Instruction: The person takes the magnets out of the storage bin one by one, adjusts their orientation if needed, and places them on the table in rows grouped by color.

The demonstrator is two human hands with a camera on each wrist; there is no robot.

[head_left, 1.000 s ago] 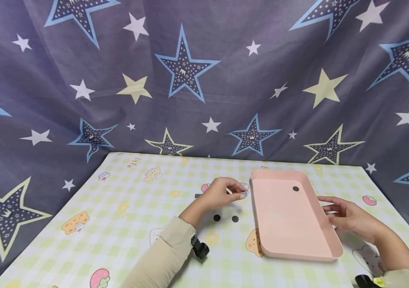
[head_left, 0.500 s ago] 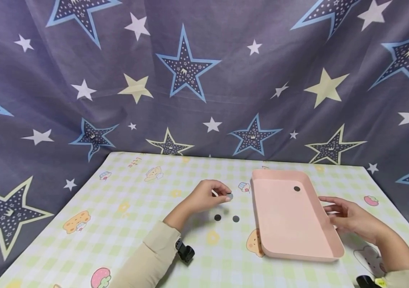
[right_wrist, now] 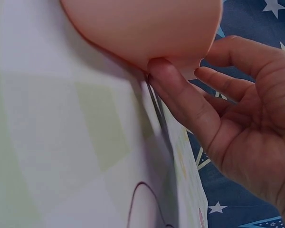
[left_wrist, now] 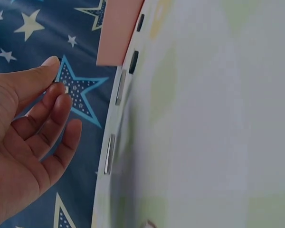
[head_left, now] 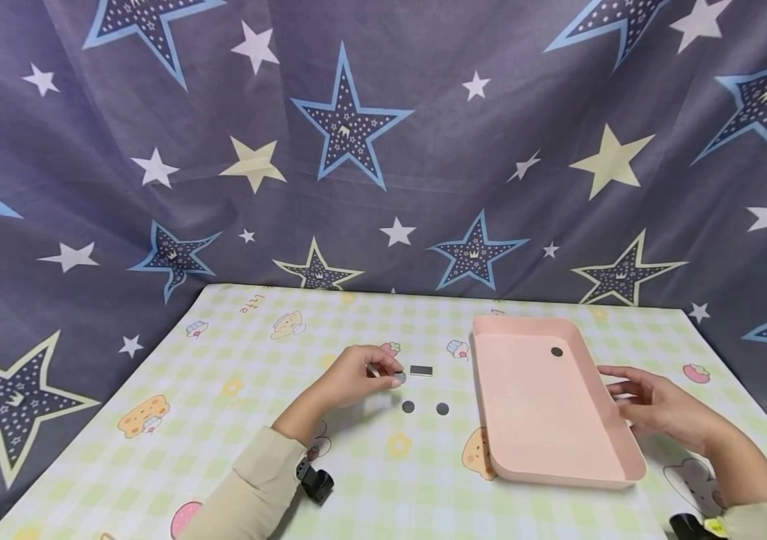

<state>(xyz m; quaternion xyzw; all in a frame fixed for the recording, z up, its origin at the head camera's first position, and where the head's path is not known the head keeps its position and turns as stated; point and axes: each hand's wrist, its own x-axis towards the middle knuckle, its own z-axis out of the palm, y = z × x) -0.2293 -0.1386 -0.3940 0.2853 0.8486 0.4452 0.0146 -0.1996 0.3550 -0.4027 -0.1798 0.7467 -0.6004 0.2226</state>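
My left hand [head_left: 355,376] pinches a small grey disc [head_left: 399,377] between thumb and fingertips, held above the cloth; in the left wrist view its fingers mostly hide it. Below the hand lie two small black discs, a left one [head_left: 408,406] and a right one [head_left: 442,409]. Just right of the fingertips is a small dark rectangular bar [head_left: 421,370]. Another thin bar [left_wrist: 110,154] shows edge-on in the left wrist view. My right hand [head_left: 660,409] rests its thumb and fingers against the outer right wall of a shallow pink tray [head_left: 552,420], which contains one black disc [head_left: 556,352].
A green-and-white checked tablecloth [head_left: 221,450] with cartoon prints covers the table. Behind it hangs a dark curtain [head_left: 423,172] patterned with stars. The tray's left wall stands between the loose discs and its inside.
The left hand has moved left, away from the tray, carrying the grey disc, and the rectangular bar now shows to its right. The right hand and tray have stayed in place.
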